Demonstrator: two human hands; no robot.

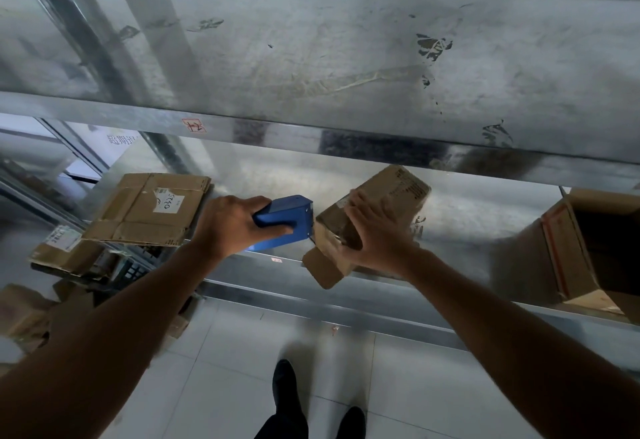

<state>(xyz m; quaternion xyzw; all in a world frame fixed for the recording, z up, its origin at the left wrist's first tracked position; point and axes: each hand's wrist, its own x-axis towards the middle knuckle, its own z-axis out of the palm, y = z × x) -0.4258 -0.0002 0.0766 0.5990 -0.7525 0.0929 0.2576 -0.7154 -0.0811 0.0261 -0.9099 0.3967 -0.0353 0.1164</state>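
Grips a blue handheld tool [287,218] in the left hand [228,227], fingers and thumb curled round its body; points the nose rightward, up against the left face of a small cardboard box [388,196]; actual contact not confirmed. Holds that box in the right hand [375,236], fingers laid along the near side, thumb wrapped round the lower end; carries it tilted over the front edge of the lower shelf [467,216], upper end toward the back, lower end and a loose flap hanging past the edge; support by the shelf not confirmed. Records a flattened carton [149,210] with a white handwritten label at the shelf's left end, jutting over the front edge, apart from both hands; records an open carton [571,248] at the right end. Notes an upper shelf [311,57] of bare metal with tape scraps; notes pale floor tiles [225,369] and two dark shoes [284,383] below.
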